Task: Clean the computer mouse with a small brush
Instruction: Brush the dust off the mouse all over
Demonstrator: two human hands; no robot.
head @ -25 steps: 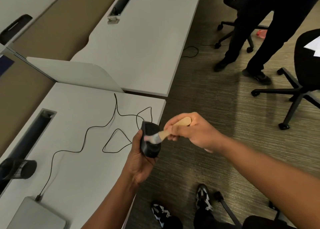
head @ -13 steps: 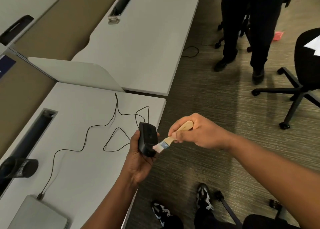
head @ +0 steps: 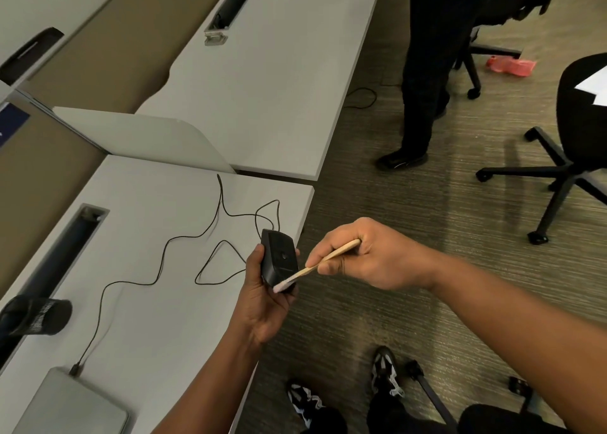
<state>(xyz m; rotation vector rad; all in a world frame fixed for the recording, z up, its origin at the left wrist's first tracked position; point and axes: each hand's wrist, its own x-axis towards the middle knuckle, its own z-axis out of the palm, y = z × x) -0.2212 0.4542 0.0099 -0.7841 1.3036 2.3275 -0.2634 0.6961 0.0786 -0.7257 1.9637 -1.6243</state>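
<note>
My left hand [head: 262,305] grips a black wired computer mouse [head: 278,256] above the right edge of the near desk, its underside turned up toward me. My right hand [head: 368,256] pinches the wooden handle of a small brush [head: 323,263]. The pale bristles touch the lower end of the mouse, close to my left fingers. The mouse's black cable [head: 164,256] runs in loops across the desk to a plug at the laptop.
A grey laptop [head: 65,404] lies at the near left of the white desk [head: 147,318], a black mesh cup [head: 39,315] on its side beside a cable slot. A standing person [head: 423,72] and office chairs [head: 578,131] occupy the carpet to the right.
The brush has swept down the mouse from its upper middle to its lower end. The standing person has shifted their feet.
</note>
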